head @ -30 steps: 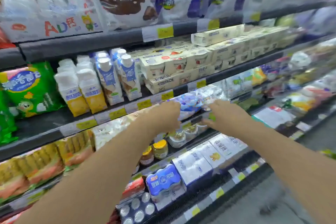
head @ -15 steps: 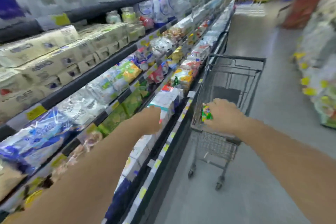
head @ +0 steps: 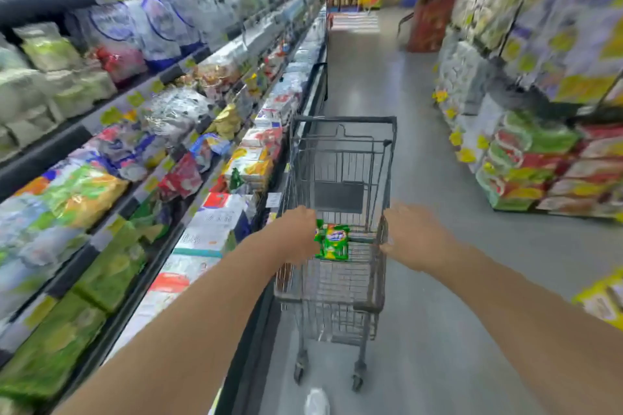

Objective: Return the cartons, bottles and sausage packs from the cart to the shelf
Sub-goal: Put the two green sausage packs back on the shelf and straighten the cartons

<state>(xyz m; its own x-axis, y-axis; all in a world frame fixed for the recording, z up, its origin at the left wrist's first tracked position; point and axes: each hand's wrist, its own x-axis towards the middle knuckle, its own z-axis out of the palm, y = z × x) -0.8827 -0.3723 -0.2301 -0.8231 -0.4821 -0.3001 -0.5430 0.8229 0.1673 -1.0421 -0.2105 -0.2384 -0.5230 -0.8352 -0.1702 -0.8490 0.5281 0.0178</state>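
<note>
My left hand hangs over the near left corner of the cart, knuckles toward the camera, fingers curled down out of sight, so I cannot tell whether they pinch anything. A green pack shows just past those knuckles, touching or nearly touching them, and I cannot tell if I hold it or if it lies in the basket. It stands roughly upright, long axis running top to bottom, its printed face turned toward me. My right hand sits at the near right corner, against the cart's rim, fingers bent over the wire; whether they clamp the rim or just rest there is blurred. Of the two, the left is plainly nearer the pack, which lies straight ahead of its fingertips and a little to the right, while the right hand is well apart from it across the basket. Beyond the pack the basket looks bare, wire floor and a dark panel at the far end. The shelf runs along my left, just beside the cart, so I judge the pack goes left and up from here, carried by the left hand.
</note>
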